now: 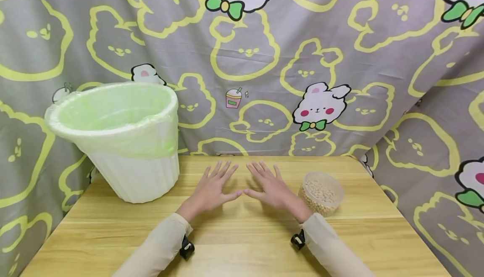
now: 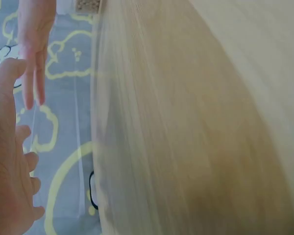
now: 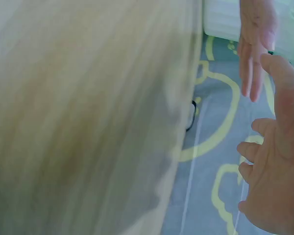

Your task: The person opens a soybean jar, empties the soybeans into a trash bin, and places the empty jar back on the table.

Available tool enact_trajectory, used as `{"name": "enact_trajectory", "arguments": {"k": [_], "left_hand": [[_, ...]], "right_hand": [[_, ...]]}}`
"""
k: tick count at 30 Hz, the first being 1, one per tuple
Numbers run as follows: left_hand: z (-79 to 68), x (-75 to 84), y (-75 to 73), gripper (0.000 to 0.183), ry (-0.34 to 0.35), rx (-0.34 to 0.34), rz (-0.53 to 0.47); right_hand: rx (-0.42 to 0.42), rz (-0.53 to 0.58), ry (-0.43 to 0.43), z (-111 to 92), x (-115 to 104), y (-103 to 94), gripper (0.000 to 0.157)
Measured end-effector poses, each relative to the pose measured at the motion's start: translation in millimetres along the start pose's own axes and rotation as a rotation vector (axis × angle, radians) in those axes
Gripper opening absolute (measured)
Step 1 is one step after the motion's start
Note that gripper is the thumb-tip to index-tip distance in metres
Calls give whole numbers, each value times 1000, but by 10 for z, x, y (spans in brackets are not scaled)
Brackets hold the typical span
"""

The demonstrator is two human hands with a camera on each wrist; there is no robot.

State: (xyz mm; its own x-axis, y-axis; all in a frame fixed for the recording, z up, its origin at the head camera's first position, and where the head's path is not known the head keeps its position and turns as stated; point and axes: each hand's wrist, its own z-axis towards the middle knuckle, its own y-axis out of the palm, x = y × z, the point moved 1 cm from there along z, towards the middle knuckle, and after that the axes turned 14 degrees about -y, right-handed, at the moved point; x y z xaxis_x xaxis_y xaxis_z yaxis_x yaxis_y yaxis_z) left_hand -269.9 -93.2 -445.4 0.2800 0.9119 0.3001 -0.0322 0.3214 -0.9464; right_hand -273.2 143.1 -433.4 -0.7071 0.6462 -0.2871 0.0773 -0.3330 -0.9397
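**The tub sits just to the right of the right hand**

The round, see-through tub (image 1: 338, 202) stands on the counter (image 1: 242, 243), just beside the right hand (image 1: 271, 188) and its wrist. I can't tell if the wrist touches it. Lots of small pale balls (image 1: 319, 189) are in the tub. It is round, so no side of it is the long one.

The right hand is much nearer to it than the left hand (image 1: 211, 188). But its fingers point forward and in, so the tub is by its outer side, not in front of its fingertips. To reach the tub, I think that hand would need to swing right.

Both hands are spread wide and hold nothing. The two thumbs almost meet.

The big white bin (image 1: 136, 176) is on the other side, left of the left hand and apart from it, with its wide top facing up.
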Motion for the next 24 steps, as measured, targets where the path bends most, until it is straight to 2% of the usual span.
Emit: {"name": "enact_trajectory", "arguments": {"k": [6, 12, 14, 19, 24], "left_hand": [[68, 203, 46, 89, 16, -23, -69], [163, 557, 135, 94, 41, -78, -225], [204, 690, 186, 96, 50, -101, -301], [307, 1005, 336, 101, 50, -142, -498], [360, 1281, 477, 106, 7, -212, -688]], "right_hand": [[65, 55, 22, -109, 93, -224, 85], [122, 177, 42, -330, 282, -607, 84], [123, 229, 55, -448, 391, -738, 84], [115, 439, 95, -804, 757, -1011, 87], [102, 523, 43, -1178, 1145, -1158, 96]]}}
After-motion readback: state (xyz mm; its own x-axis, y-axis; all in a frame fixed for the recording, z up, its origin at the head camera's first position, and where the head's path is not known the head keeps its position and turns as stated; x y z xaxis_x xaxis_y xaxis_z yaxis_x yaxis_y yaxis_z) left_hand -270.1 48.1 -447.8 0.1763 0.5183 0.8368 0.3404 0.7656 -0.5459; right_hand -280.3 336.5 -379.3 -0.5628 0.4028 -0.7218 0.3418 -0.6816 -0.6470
